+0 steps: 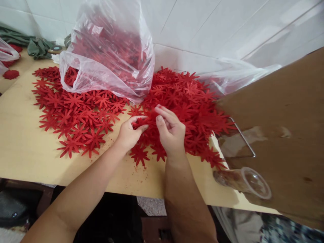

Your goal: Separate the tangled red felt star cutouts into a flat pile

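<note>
My left hand (132, 132) is closed in a pinch on a red flower cutout (139, 123) with several narrow petals. Close beside it on the right, my right hand (172, 130) has its thumb and fingers drawn together. Some blurred red shows at its fingertips, and I cannot make out what it holds. Behind and under both hands lies a large heap of red flower cutouts (182, 98). Another spread-out pile of the same flower cutouts (76, 114) lies to the left on the pale table (20, 135).
A clear plastic bag (113, 50) full of red pieces stands at the back against the tiled wall. On the right are a cardboard box (283, 135), a bent metal wire (244, 138) and a tipped clear plastic cup (243, 180). Green cloth (37, 47) lies far left.
</note>
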`<action>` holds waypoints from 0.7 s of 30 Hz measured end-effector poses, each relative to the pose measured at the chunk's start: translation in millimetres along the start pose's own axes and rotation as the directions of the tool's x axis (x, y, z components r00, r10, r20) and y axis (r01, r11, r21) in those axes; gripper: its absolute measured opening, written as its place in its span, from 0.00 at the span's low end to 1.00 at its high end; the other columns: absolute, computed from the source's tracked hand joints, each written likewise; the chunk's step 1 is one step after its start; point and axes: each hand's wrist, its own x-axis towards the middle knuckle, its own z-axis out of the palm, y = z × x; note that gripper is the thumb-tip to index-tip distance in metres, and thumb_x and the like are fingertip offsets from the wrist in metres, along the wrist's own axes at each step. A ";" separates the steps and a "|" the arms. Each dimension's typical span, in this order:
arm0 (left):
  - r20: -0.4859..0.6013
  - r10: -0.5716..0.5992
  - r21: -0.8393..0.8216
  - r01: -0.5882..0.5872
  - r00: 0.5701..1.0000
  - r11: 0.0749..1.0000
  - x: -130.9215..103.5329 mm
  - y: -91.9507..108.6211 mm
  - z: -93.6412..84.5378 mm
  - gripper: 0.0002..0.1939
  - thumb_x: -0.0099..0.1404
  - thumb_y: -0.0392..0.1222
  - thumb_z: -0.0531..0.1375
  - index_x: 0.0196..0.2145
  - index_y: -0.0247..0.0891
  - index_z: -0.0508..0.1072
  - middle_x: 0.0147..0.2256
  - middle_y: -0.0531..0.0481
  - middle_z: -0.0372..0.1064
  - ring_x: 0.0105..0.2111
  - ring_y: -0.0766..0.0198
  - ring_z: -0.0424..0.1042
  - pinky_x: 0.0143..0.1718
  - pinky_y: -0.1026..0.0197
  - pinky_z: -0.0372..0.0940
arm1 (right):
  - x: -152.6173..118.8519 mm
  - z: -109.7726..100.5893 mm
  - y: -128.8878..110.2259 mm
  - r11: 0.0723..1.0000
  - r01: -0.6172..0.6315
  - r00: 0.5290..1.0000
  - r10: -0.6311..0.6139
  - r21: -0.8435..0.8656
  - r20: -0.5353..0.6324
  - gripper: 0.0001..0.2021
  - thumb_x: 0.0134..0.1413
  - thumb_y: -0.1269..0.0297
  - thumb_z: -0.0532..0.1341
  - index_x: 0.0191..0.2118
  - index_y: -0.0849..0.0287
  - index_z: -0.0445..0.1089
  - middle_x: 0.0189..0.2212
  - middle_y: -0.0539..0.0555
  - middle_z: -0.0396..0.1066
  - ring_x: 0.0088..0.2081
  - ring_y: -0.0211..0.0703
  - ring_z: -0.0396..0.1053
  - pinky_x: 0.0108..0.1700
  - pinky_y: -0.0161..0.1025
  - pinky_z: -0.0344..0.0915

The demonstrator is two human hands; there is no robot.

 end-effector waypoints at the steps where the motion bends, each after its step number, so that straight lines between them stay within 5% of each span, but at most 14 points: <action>1: -0.003 0.001 -0.018 -0.001 1.000 1.000 0.3 0.4 -0.1 0.11 0.49 0.31 0.60 0.34 0.35 0.71 0.31 0.51 0.70 0.31 0.71 0.66 0.40 0.63 0.62 | -0.7 0.6 -1.9 1.000 0.013 0.997 -0.015 0.020 0.076 0.12 0.52 0.60 0.57 0.42 0.54 0.70 0.46 0.56 0.68 0.51 0.44 0.64 0.55 0.50 0.59; 4: -0.035 -0.004 -0.056 0.002 0.999 0.998 1.6 0.4 -1.4 0.09 0.48 0.31 0.61 0.30 0.35 0.70 0.29 0.54 0.68 0.29 0.72 0.64 0.38 0.64 0.61 | -2.3 2.0 -2.5 0.996 -0.022 0.967 -0.001 0.087 0.256 0.15 0.48 0.61 0.61 0.44 0.55 0.69 0.43 0.56 0.71 0.46 0.43 0.68 0.51 0.47 0.63; 8: -0.037 -0.005 -0.099 0.001 0.999 0.995 1.7 -0.7 -2.5 0.04 0.53 0.37 0.59 0.28 0.34 0.69 0.25 0.55 0.65 0.27 0.72 0.63 0.36 0.65 0.60 | -2.6 2.7 3.1 0.987 -0.109 0.944 0.066 0.118 0.323 0.18 0.46 0.64 0.62 0.46 0.56 0.67 0.43 0.55 0.71 0.43 0.43 0.69 0.49 0.46 0.65; 11: -0.002 -0.013 -0.118 0.013 1.000 0.993 -0.1 -0.1 -0.6 0.04 0.55 0.38 0.57 0.28 0.34 0.69 0.26 0.54 0.65 0.27 0.72 0.63 0.36 0.65 0.60 | -0.9 3.2 8.5 0.988 -0.113 0.962 0.083 0.103 0.260 0.13 0.47 0.67 0.60 0.42 0.57 0.68 0.39 0.54 0.72 0.41 0.42 0.69 0.47 0.45 0.65; 17: 0.031 -0.117 -0.096 0.119 0.993 0.988 0.6 0.9 1.5 0.10 0.55 0.29 0.54 0.36 0.34 0.67 0.25 0.54 0.66 0.24 0.73 0.65 0.33 0.64 0.62 | 4.8 3.5 14.1 0.990 -0.130 0.990 0.132 0.057 -0.042 0.02 0.49 0.68 0.57 0.29 0.59 0.67 0.25 0.49 0.67 0.29 0.37 0.65 0.35 0.38 0.64; 21: 0.010 -0.077 -0.053 0.078 0.997 0.996 2.1 -1.1 0.2 0.06 0.54 0.31 0.57 0.32 0.33 0.68 0.28 0.52 0.68 0.28 0.72 0.66 0.38 0.62 0.63 | 5.7 2.8 10.5 0.991 -0.127 0.991 0.129 0.042 -0.041 0.06 0.49 0.68 0.56 0.24 0.58 0.63 0.20 0.47 0.60 0.24 0.33 0.59 0.28 0.34 0.59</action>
